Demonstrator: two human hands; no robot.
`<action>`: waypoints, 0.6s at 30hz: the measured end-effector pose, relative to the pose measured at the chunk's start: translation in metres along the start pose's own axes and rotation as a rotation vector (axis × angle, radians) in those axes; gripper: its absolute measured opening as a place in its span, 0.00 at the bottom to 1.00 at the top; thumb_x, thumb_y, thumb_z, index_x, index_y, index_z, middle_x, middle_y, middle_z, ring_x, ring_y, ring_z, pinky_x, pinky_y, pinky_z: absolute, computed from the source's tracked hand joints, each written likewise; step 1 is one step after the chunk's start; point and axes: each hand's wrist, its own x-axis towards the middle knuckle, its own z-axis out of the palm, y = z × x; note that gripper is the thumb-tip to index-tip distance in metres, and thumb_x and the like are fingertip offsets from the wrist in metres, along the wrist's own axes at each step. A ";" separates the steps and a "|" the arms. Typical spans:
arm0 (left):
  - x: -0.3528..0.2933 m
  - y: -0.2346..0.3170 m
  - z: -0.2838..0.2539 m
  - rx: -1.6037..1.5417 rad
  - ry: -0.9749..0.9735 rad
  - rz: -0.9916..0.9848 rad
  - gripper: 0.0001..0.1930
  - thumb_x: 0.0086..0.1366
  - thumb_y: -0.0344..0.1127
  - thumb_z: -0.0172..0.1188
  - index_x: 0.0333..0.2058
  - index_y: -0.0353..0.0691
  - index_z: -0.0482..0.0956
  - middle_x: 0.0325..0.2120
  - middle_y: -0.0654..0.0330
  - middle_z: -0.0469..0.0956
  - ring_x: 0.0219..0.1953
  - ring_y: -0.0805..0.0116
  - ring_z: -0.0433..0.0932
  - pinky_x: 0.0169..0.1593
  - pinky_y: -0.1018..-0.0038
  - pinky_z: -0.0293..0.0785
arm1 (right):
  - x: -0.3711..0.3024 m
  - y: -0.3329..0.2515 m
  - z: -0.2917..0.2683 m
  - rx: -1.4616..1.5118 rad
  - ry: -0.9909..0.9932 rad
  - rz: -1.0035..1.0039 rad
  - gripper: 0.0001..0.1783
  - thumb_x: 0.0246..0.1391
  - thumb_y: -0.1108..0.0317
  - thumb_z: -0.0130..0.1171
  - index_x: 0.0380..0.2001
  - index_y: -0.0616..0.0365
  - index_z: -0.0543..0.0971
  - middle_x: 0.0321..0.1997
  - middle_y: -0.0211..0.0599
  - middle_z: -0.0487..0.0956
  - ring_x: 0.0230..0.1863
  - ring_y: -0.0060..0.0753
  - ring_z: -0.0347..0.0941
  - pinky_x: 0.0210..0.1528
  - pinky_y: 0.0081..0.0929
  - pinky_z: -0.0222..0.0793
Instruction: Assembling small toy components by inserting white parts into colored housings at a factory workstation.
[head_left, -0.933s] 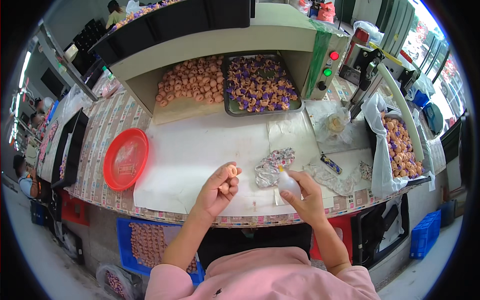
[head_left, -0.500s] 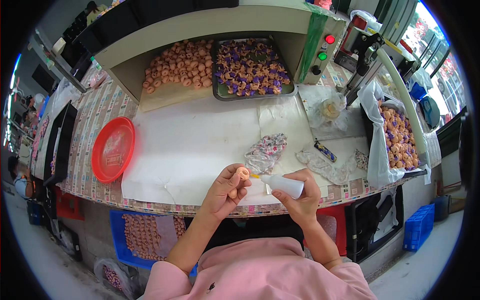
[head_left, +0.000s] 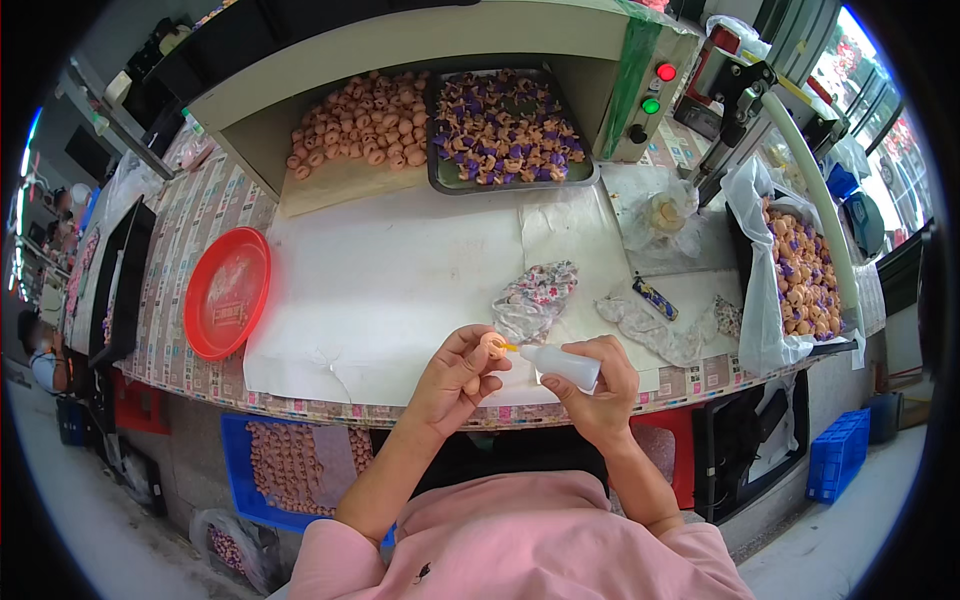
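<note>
Between the thumb and fingers of my left hand (head_left: pixel 447 388) is a small, hollow, peach-coloured doll-head piece (head_left: pixel 493 344), its opening facing up and toward the bottle. My right hand (head_left: pixel 606 398) is wrapped round a white squeeze bottle (head_left: pixel 565 367), tipped sideways with its yellow nozzle (head_left: pixel 512 348) at the piece's opening. Whether the tip is inside or only touching the rim, I cannot tell. Another rounded peach shape shows under my left fingers, too covered to name. Both hands are above the table's near edge.
Similar pieces lie heaped (head_left: pixel 370 118) beside a dark tray (head_left: pixel 445 186) of peach-and-purple pieces under the box-like housing. A red plate (head_left: pixel 262 290) stands left, a floral cloth (head_left: pixel 535 302) beyond my hands. At right is a lined bin (head_left: pixel 745 215); a blue crate (head_left: pixel 235 470) sits below the table.
The bottle's nozzle has come left, closing the gap to the piece in my left hand. My view has shifted slightly.
</note>
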 end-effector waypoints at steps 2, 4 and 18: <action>0.000 -0.001 0.000 0.011 0.013 0.005 0.14 0.65 0.33 0.58 0.49 0.44 0.71 0.43 0.63 0.77 0.42 0.71 0.79 0.38 0.80 0.80 | 0.001 -0.001 -0.002 -0.007 0.003 0.014 0.19 0.38 0.65 0.75 0.32 0.61 0.77 0.29 0.36 0.77 0.29 0.32 0.71 0.31 0.26 0.65; -0.001 0.000 0.001 0.011 0.023 0.003 0.14 0.64 0.33 0.58 0.48 0.45 0.71 0.43 0.63 0.76 0.43 0.70 0.79 0.39 0.79 0.80 | 0.001 -0.002 -0.005 -0.016 0.006 0.028 0.19 0.39 0.65 0.74 0.32 0.61 0.77 0.29 0.36 0.77 0.29 0.32 0.71 0.31 0.26 0.65; 0.003 -0.009 0.003 0.013 0.013 0.036 0.14 0.62 0.24 0.58 0.45 0.45 0.71 0.48 0.61 0.74 0.50 0.67 0.76 0.48 0.76 0.79 | -0.007 -0.002 -0.012 -0.013 0.023 0.017 0.18 0.40 0.65 0.74 0.32 0.62 0.77 0.28 0.37 0.77 0.27 0.31 0.71 0.29 0.25 0.65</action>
